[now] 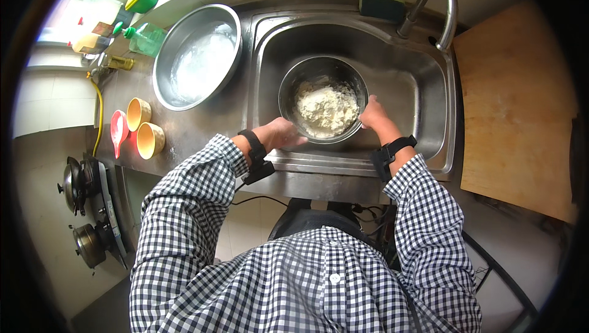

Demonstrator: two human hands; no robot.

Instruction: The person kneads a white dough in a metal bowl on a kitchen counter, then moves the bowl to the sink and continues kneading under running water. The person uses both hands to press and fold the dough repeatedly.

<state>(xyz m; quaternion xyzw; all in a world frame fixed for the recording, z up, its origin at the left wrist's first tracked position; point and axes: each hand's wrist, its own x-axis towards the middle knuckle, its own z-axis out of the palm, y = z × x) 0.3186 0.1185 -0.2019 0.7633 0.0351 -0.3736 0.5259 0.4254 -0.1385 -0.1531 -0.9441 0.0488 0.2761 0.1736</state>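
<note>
A round metal bowl [291,71] rests in or over the stainless steel sink [391,71], with a pale, clumpy flour dough [327,107] inside. At the bowl's right rim, my right hand [373,113] grips the edge, its thumb side up. My left hand [283,134] is at the lower left rim, its fingers stretched along the outside of the bowl; whether they grip it I cannot tell. Both wrists wear black straps. To the left of the sink stands a large metal basin [164,57] with a whitish layer on its bottom.
Two yellow cups [139,114] [151,140] and a red-and-white scoop [119,130] stand on the left counter. Behind them are a green spray bottle [147,39] and a yellow hose [99,117]. A faucet [448,11], a sponge [381,6] and a wooden board [515,112] border the sink.
</note>
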